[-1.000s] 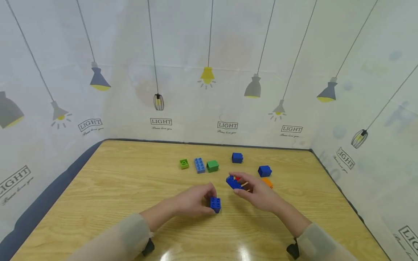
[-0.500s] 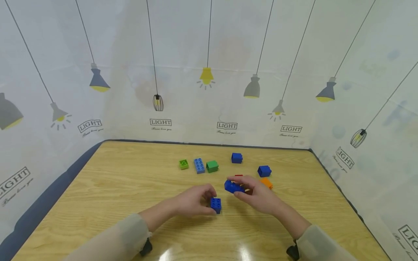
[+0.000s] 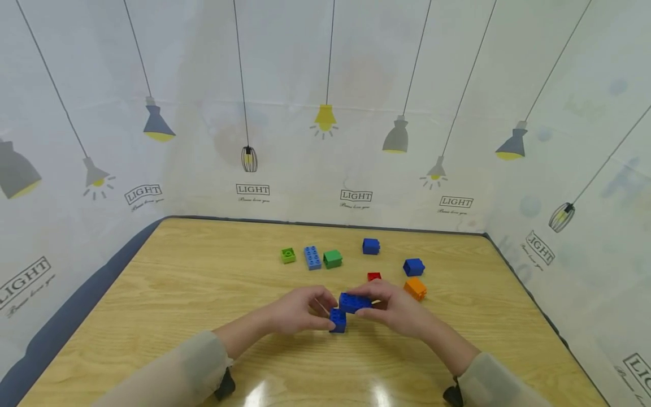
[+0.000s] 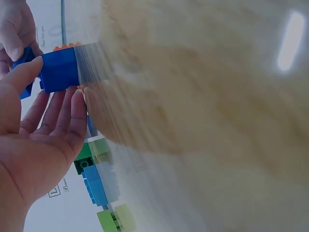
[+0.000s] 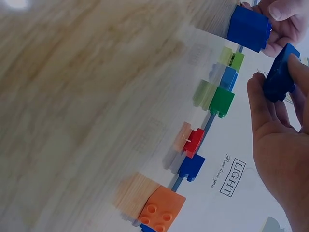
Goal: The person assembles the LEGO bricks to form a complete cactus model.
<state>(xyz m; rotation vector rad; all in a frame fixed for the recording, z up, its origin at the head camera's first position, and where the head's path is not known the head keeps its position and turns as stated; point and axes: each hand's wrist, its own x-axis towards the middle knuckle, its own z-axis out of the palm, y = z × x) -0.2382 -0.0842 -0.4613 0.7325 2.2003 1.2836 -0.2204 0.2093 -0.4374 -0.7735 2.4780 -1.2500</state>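
Observation:
My left hand (image 3: 300, 311) holds a tall blue building brick (image 3: 338, 320) between thumb and fingers, studs up, low on the table; in the left wrist view its smooth side (image 4: 59, 70) faces the camera. Just beyond it, my right hand (image 3: 399, 308) pinches a longer, flatter blue brick (image 3: 354, 303) between thumb and fingers. That brick is tilted, and its left end overlaps the top of the tall one in the head view. In the right wrist view the flat brick (image 5: 279, 75) appears apart from the tall brick (image 5: 248, 29).
Beyond my right hand lie a red brick (image 3: 374, 276), an orange brick (image 3: 415, 288) and two blue bricks, one right (image 3: 414, 267) and one farther back (image 3: 371, 246). Left of these are a green brick (image 3: 333, 259), a light blue brick (image 3: 312, 258) and a lime brick (image 3: 288, 255).
My right hand has brought the flat blue brick left and nearer, over to the tall brick, turning it on the way. The left hand has stayed almost still. The red brick shows more now.

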